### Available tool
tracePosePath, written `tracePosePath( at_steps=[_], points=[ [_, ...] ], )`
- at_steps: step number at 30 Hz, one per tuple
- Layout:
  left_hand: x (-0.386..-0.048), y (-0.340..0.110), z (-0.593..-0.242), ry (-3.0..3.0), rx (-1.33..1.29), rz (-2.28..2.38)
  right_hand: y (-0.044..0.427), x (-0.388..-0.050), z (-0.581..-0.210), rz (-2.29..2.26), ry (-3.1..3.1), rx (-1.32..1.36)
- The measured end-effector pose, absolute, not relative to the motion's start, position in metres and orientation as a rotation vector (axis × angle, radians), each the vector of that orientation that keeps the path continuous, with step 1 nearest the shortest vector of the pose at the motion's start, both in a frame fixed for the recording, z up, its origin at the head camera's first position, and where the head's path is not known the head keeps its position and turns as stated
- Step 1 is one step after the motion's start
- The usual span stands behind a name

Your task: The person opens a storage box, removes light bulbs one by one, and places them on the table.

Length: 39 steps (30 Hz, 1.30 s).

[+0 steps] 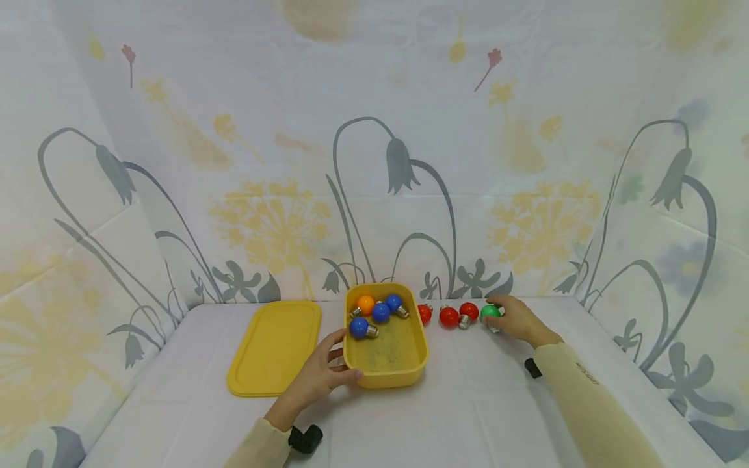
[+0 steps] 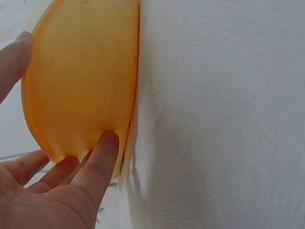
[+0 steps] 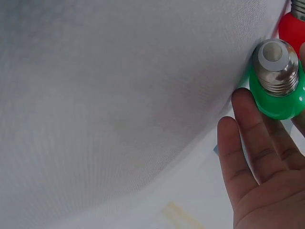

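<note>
A yellow plastic box (image 1: 386,376) stands in the middle of the table. Inside lie an orange light bulb (image 1: 366,304) and three blue light bulbs (image 1: 359,327), all toward its far and left sides. My left hand (image 1: 320,375) holds the box's near left corner, thumb on the near side and fingers against the left wall (image 2: 81,86). Right of the box, my right hand (image 1: 517,318) holds a green light bulb (image 1: 490,312) between thumb and fingers. In the right wrist view, the bulb's metal screw base (image 3: 275,67) points toward the camera; the thumb is mostly cut off.
Three red light bulbs (image 1: 448,316) lie between the box and the green bulb, one close against the box's right wall. A flat yellow lid (image 1: 275,348) lies left of the box. Behind the white table hangs a flower-patterned cloth (image 1: 374,214).
</note>
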<state>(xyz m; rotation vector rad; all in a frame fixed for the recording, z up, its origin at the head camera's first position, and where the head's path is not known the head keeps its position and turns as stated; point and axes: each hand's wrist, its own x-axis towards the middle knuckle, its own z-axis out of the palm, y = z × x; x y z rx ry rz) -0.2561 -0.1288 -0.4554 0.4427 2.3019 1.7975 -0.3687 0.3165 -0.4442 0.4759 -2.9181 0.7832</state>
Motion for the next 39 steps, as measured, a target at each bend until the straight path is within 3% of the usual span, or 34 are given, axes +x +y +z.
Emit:
tracePosePath(
  at_steps=[27, 39],
  points=[
    [-0.256, -0.129, -0.455, 2.34, 0.423, 1.768, 0.323, -0.349, -0.435, 0.755, -2.936, 0.417],
    [-0.257, -0.129, -0.456, 2.361, 0.406, 1.745, 0.292, -0.328, -0.419, 0.719, -2.819, 0.528]
  ],
)
